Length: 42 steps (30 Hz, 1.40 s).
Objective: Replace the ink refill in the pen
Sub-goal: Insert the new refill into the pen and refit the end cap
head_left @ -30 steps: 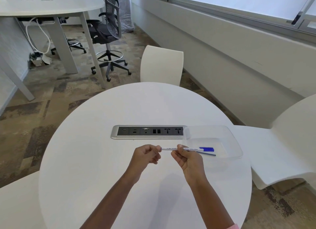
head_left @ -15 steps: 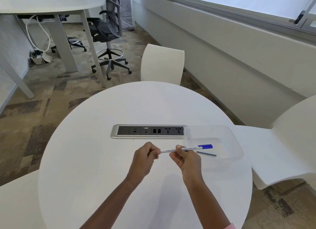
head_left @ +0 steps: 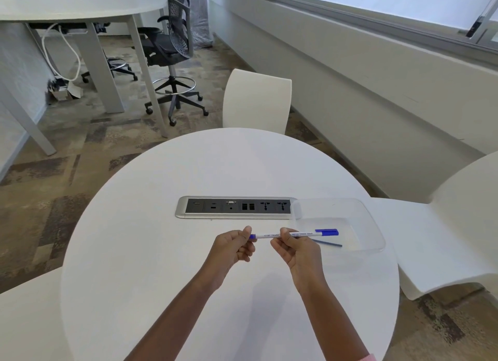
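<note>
Both hands are on the pen [head_left: 268, 235]. The left hand [head_left: 234, 247] is curled up tight, with thumb and forefinger pinching the little blue tip at the pen's left end and the other fingers folded into the palm. The right hand [head_left: 299, 251] has its fingers curled round the white barrel at about the middle, gripping it from the near side.

The pen is held up off the round white table [head_left: 161, 253], a bit to the near side of centre. Its long axis runs pretty much straight left to right and close to level. The blue tip points left and the blue cap [head_left: 326, 232] points right, with the cap end maybe a hair farther away. There's printed text along the barrel, too small to read.

The cap end hangs over the near-left part of a clear plastic tray [head_left: 332, 199] that sits on the right side of the table. In the tray, just on the near side of the cap, lies a thin dark blue refill [head_left: 329, 243], also roughly left-right, with its right end angled slightly nearer. I can't tell whether the tip is loose or tight.

Just past the hands is a silver socket strip [head_left: 234, 207] set into the table, touching the tray's left edge. A white chair [head_left: 257, 102] stands at the far side, and another one [head_left: 458, 226] is on the right.
</note>
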Tool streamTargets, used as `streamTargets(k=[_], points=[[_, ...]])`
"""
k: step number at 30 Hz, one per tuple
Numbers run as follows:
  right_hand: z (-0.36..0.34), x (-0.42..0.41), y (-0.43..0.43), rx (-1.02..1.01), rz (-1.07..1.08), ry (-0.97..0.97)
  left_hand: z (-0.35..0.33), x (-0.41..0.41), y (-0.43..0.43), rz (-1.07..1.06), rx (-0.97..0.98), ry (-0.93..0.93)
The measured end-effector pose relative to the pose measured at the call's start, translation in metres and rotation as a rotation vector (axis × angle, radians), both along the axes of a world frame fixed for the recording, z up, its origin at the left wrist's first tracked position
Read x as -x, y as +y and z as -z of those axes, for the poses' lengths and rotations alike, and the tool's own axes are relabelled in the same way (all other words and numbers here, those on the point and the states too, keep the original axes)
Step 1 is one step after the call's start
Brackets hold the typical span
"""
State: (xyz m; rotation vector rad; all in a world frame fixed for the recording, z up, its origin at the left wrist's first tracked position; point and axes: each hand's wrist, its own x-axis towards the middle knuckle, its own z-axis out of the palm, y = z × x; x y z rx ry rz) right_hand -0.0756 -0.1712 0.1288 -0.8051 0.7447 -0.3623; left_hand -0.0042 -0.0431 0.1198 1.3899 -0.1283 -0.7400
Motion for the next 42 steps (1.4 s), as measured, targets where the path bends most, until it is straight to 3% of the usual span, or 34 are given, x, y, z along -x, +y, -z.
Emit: streamTargets(k=[7, 14, 24, 26, 31, 33, 42], points=[[0.001, -0.002, 0.005, 0.112, -0.018, -0.005, 0.002, -0.003, 0.002, -0.008, -0.037, -0.127], [0.000, -0.002, 0.009, 0.034, 0.032, 0.011, 0.007, 0.000, 0.001, -0.043, -0.273, -0.514], [0.002, 0.003, 0.012, -0.193, 0.055, 0.005, 0.004, 0.001, 0.010, 0.074, -0.367, -1.164], [0.000, 0.003, 0.010, -0.175, 0.046, -0.002, 0.004, 0.000, 0.010, 0.056, -0.330, -1.080], [-0.002, 0.003, 0.006, -0.083, 0.016, -0.008, 0.003, -0.001, 0.006, -0.018, -0.130, -0.373], [-0.002, 0.003, 0.007, -0.061, 0.003, -0.022, 0.005, -0.002, 0.008, 0.020, -0.086, -0.182], [-0.002, 0.003, 0.011, 0.046, -0.038, -0.012, 0.000, 0.000, 0.014, 0.181, -0.108, -0.029]])
